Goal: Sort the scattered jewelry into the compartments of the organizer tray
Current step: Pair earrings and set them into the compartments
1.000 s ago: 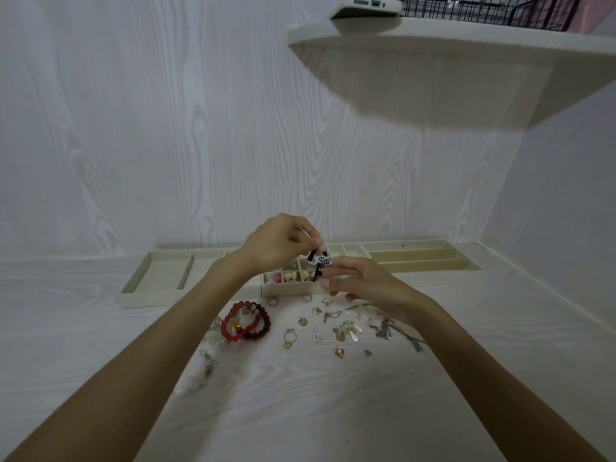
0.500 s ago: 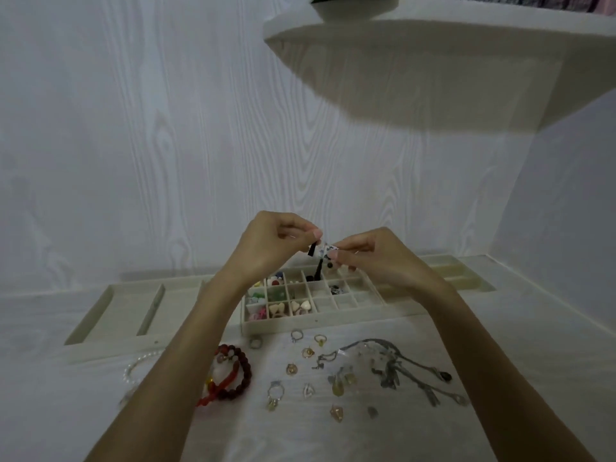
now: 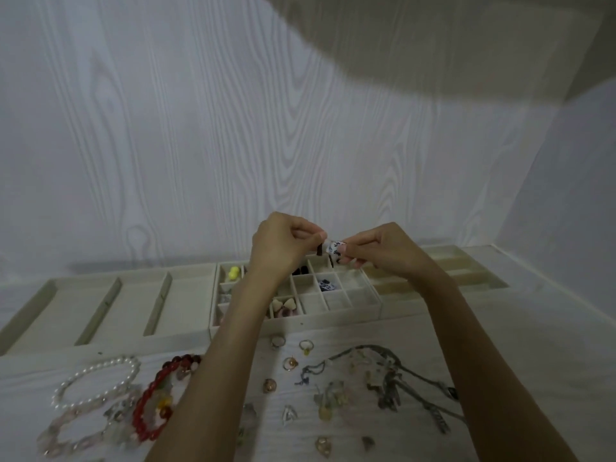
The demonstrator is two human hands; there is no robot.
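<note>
Both hands are raised above the small-grid organizer tray (image 3: 363, 313). My left hand (image 3: 281, 243) and my right hand (image 3: 380, 248) pinch between them a small white piece with dark markings (image 3: 332, 247), with dark bits hanging below it. Several grid cells hold items: a yellow piece (image 3: 234, 273), cream heart shapes (image 3: 283, 303), a dark-patterned piece (image 3: 326, 285). Loose rings (image 3: 306, 345), small charms (image 3: 269, 385) and a tangle of silver chains (image 3: 390, 371) lie on the table in front of the tray.
A wide tray with long compartments (image 3: 110, 305) sits to the left, another (image 3: 466, 271) to the right. A pearl bracelet (image 3: 96, 378), a red bead bracelet (image 3: 156, 398) and a pale pink one (image 3: 73, 431) lie front left. A wall stands right behind.
The view has tilted down and closer, so the trays and scattered jewelry sit lower and larger. Both hands stay together on the small piece, lifted over the grid tray.
</note>
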